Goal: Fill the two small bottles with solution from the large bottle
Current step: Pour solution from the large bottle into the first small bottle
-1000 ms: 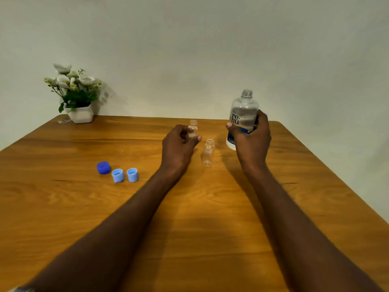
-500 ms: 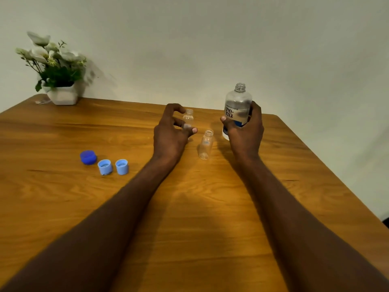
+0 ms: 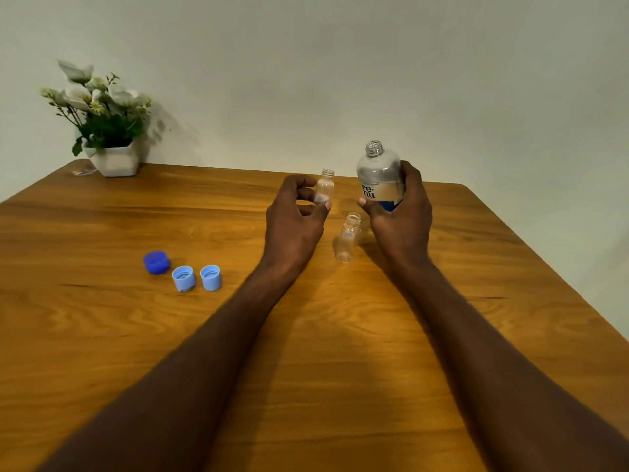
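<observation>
Now the right grip (image 3: pixel 400 212) wraps the uncapped big bottle (image 3: pixel 379 178), lifted to pour; the left grip (image 3: pixel 294 219) pinches one small bottle (image 3: pixel 325 185) steady; the other (image 3: pixel 347 238) stands between them on the bench (image 3: pixel 102 335).

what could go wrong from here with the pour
1. The small bottle in the left hand has a narrow neck, so solution from the large bottle in the right hand may well miss and spill on the table.
2. The second small bottle stands open and unheld between the hands; a wrist could knock it over.
</observation>
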`<act>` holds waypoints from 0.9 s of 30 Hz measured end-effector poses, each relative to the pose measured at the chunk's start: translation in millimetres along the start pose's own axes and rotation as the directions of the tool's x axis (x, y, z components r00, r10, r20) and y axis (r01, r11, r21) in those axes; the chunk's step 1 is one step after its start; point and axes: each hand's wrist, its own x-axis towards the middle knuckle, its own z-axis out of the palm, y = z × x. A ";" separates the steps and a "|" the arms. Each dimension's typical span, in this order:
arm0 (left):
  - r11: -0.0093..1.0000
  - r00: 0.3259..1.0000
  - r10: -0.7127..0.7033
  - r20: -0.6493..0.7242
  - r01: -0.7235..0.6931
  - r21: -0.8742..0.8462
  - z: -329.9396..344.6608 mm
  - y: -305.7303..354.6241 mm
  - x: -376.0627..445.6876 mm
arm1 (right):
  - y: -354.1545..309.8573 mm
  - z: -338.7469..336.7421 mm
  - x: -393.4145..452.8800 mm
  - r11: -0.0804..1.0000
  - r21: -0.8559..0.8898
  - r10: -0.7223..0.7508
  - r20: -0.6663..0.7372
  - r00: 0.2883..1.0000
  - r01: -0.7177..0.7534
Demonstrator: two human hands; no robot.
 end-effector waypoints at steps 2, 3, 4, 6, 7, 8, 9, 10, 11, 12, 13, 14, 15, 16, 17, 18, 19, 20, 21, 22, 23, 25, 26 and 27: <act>1.000 1.000 0.020 0.015 -0.020 0.014 0.1 0.7 0.3 | -0.8 -0.1 -0.6 0.999 -0.028 -0.020 0.011 1.000 0.020; 0.999 0.999 0.028 0.016 -0.028 0.018 -0.2 1.1 0.3 | -1.0 -0.3 -1.0 0.999 -0.043 -0.028 0.015 0.999 0.028; 0.999 0.999 0.032 0.013 -0.032 0.021 -0.7 1.3 0.2 | -1.2 -0.2 -1.6 0.998 -0.060 -0.036 0.021 0.999 0.037; 0.999 0.999 0.038 0.001 -0.038 0.026 -1.4 1.9 -0.2 | -1.4 -0.2 -2.7 0.994 -0.098 -0.051 0.031 0.998 0.054; 0.999 0.999 0.040 -0.002 -0.040 0.028 -1.5 2.8 -0.6 | -1.3 -0.4 -2.7 0.991 -0.116 -0.055 0.033 0.998 0.059; 0.999 0.999 0.040 -0.003 -0.040 0.030 -1.3 3.9 -0.8 | -1.2 -0.6 -2.7 0.989 -0.133 -0.059 0.033 0.998 0.063; 0.999 0.999 0.038 -0.001 -0.038 0.032 -0.7 4.6 -1.2 | -1.0 -0.7 -2.5 0.987 -0.146 -0.062 0.033 0.998 0.066; 0.999 0.999 0.038 0.001 -0.038 0.036 -0.4 4.9 -1.4 | -0.9 -0.6 -2.6 0.985 -0.156 -0.068 0.032 0.997 0.072; 0.998 0.999 0.039 0.002 -0.039 0.043 0.0 5.1 -1.6 | -0.6 -0.3 -2.8 0.983 -0.163 -0.076 0.031 0.997 0.080; 0.998 0.999 0.042 -0.002 -0.042 0.053 0.0 5.0 -1.7 | -0.1 0.1 -2.7 0.982 -0.168 -0.082 0.032 0.996 0.086; 0.997 0.999 0.044 -0.009 -0.043 0.063 -0.1 4.9 -1.4 | 0.4 0.6 -2.5 0.981 -0.171 -0.086 0.034 0.996 0.090; 0.997 0.999 0.042 -0.016 -0.041 0.066 -0.2 4.5 -1.3 | 1.0 0.8 -2.3 0.980 -0.179 -0.085 0.039 0.996 0.091; 0.997 0.999 0.038 -0.023 -0.037 0.066 -0.3 4.3 -1.0 | 1.7 1.0 -1.6 0.977 -0.192 -0.083 0.046 0.995 0.091; 0.997 0.999 0.035 -0.028 -0.033 0.068 -0.4 4.3 -0.9 | 2.6 1.1 -0.9 0.973 -0.210 -0.083 0.054 0.995 0.092; 0.997 0.999 0.035 -0.032 -0.033 0.072 -0.3 4.1 -0.8 | 3.5 1.5 -0.2 0.968 -0.231 -0.083 0.062 0.995 0.095; 0.996 0.999 0.038 -0.033 -0.035 0.078 -0.3 3.8 -0.5 | 4.1 2.1 0.1 0.963 -0.250 -0.085 0.071 0.994 0.100; 0.996 0.999 0.039 -0.033 -0.036 0.086 -0.3 3.2 -0.6 | 4.9 3.0 -0.4 0.959 -0.263 -0.086 0.078 0.993 0.104; 0.995 0.999 0.037 -0.036 -0.033 0.092 -0.4 2.9 -0.3 | 5.4 3.5 -0.5 0.956 -0.270 -0.090 0.085 0.992 0.110; 0.995 0.999 0.033 -0.040 -0.029 0.098 -0.4 2.5 -0.2 | 6.0 4.1 -0.6 0.955 -0.274 -0.093 0.089 0.992 0.115; 0.994 0.999 0.030 -0.045 -0.026 0.103 -0.5 2.1 -0.1 | 6.5 4.4 -0.7 0.954 -0.275 -0.096 0.093 0.991 0.118; 0.994 0.998 0.028 -0.050 -0.022 0.106 -0.8 2.0 0.1 | 6.9 4.5 -0.4 0.954 -0.273 -0.100 0.095 0.990 0.123; 0.994 0.998 0.015 -0.055 -0.008 0.113 -1.3 2.2 0.2 | 7.3 4.5 -0.8 0.956 -0.265 -0.107 0.097 0.990 0.129; 0.993 0.998 0.004 -0.057 0.003 0.115 -1.7 2.2 0.4 | 7.4 4.7 -1.0 0.957 -0.259 -0.109 0.097 0.989 0.131; 0.993 0.998 -0.007 -0.059 0.014 0.116 -1.9 1.8 0.7 | 7.6 4.8 -1.0 0.959 -0.251 -0.111 0.097 0.989 0.132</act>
